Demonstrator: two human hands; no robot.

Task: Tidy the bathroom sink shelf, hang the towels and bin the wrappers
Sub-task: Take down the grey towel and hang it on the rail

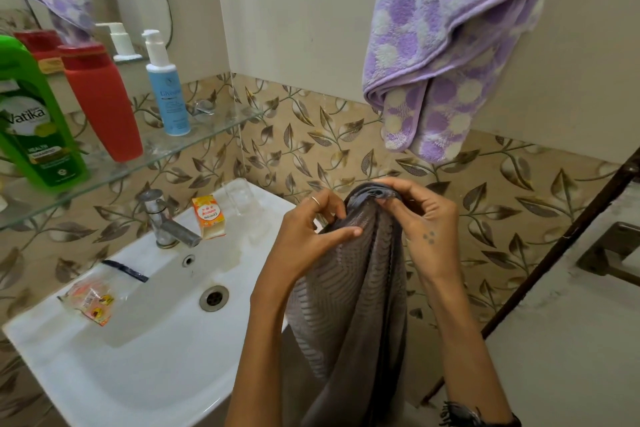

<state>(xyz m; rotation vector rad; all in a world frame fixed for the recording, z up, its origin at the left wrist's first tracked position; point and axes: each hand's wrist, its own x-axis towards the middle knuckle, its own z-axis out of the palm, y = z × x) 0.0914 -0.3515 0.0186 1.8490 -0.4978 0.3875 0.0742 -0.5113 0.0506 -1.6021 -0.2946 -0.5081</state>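
- Landmark: white sink, wall-mounted, its right rim running just beside the hanging grey towel.
- Grey towel: held up to the right of the sink, top edge bunched at the height of the sink's back rim, the rest hanging straight down past the sink's front edge; ribbed weave visible.
- Left hand: raised over the sink's right rear corner, palm toward the towel, fingers pinching a fold near its top; a ring on one finger.
- Right hand: further right of the sink, wrist bent, fingers closed on the gathered top edge of the grey towel; small dot marks on its back.
- Purple spotted towel: hung on the wall above and to the right of the sink, lower end dangling well apart from the hands.
- Wrapper: clear and orange, lying on the sink's left rim.
- Small orange box: standing on the sink's back rim, just right of the tap.
- Glass shelf: above the sink's left side, carrying a green bottle, a red bottle and a blue pump bottle, all upright.
- Open room: the basin is bare; the tiled wall between sink and purple towel is unobstructed.
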